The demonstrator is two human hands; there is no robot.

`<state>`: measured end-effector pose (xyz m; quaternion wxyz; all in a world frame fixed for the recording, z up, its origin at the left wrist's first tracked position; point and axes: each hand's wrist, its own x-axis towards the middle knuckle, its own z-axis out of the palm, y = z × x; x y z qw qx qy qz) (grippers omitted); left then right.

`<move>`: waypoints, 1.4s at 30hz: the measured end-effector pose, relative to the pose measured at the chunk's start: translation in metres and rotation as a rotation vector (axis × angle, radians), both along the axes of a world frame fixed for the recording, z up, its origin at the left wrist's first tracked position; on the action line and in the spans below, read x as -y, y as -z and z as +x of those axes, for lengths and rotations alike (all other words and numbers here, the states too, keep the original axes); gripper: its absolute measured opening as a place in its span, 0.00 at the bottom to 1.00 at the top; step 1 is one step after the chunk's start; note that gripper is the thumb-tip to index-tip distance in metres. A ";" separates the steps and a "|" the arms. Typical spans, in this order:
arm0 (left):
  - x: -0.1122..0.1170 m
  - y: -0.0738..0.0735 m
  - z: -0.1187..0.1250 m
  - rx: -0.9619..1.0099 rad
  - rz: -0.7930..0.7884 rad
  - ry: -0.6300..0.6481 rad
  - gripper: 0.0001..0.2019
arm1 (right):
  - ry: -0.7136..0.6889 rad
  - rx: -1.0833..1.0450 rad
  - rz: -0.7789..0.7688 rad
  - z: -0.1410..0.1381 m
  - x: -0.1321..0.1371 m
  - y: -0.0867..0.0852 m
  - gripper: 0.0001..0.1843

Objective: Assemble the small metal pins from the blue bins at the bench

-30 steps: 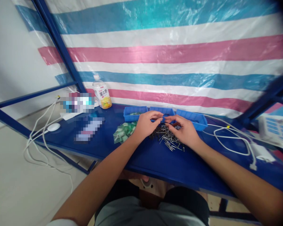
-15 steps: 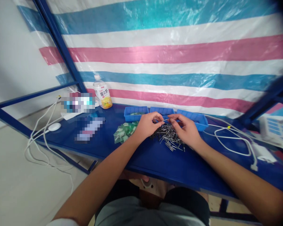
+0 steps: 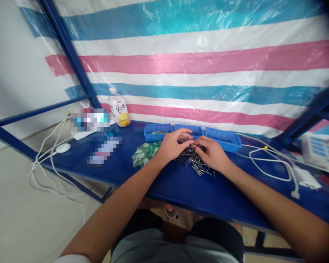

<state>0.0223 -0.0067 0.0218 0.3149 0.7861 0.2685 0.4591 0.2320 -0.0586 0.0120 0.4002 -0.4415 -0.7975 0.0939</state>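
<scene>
Over a pile of thin metal blind rivets (image 3: 196, 164), my two hands meet at the fingertips. Thumb and index of my left hand (image 3: 173, 147) are pinched together, while its other fingers are loosely curled. My right hand (image 3: 212, 152) is also closed in a pinch, touching or almost touching the left. A rivet lies between the two pinches, mostly covered by the fingers. Beside my left wrist is a heap of small clear-green plastic packets (image 3: 144, 153). Behind the hands stand three blue bins: a left bin (image 3: 158, 137) with greenish pieces, a middle bin (image 3: 192, 129) and a right bin (image 3: 227, 146).
A drink bottle (image 3: 119, 109) stands at the back left of the blue table (image 3: 178, 190). Left of it are blurred-out items, a white mouse-like object (image 3: 63, 148) and loose cables. White cables with an adapter (image 3: 307, 178) lie on the right. A striped sheet (image 3: 181, 65) hangs behind.
My right hand has moved slightly left and down, closing the gap to my left hand. The thin rivet seen between them before is now mostly hidden.
</scene>
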 end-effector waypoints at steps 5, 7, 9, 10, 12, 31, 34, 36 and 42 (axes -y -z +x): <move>0.000 0.002 0.000 -0.049 0.051 -0.035 0.13 | 0.034 -0.139 -0.069 -0.002 0.000 0.000 0.13; 0.000 0.002 0.000 -0.106 0.100 -0.032 0.10 | 0.015 -0.187 -0.103 -0.002 -0.001 0.001 0.14; 0.000 0.002 -0.001 -0.120 0.116 -0.014 0.09 | -0.010 -0.200 -0.117 -0.001 -0.001 0.001 0.14; 0.000 0.002 -0.001 -0.111 0.110 -0.003 0.09 | -0.020 -0.199 -0.114 -0.001 -0.002 0.001 0.14; 0.000 0.002 -0.001 -0.078 0.082 0.013 0.08 | -0.034 -0.193 -0.103 0.000 -0.002 0.001 0.14; -0.002 0.000 -0.005 -0.239 0.155 -0.084 0.09 | 0.088 -0.660 -0.379 0.000 -0.008 0.001 0.20; -0.002 0.006 -0.006 -0.395 0.225 -0.070 0.12 | 0.119 -0.972 -0.409 0.005 -0.015 0.002 0.21; -0.001 0.010 -0.005 -0.495 0.232 -0.058 0.19 | 0.164 -1.097 -0.455 0.008 -0.017 0.002 0.22; 0.003 0.011 -0.008 -0.625 0.260 -0.029 0.26 | 0.204 -1.090 -0.551 0.009 -0.014 -0.003 0.26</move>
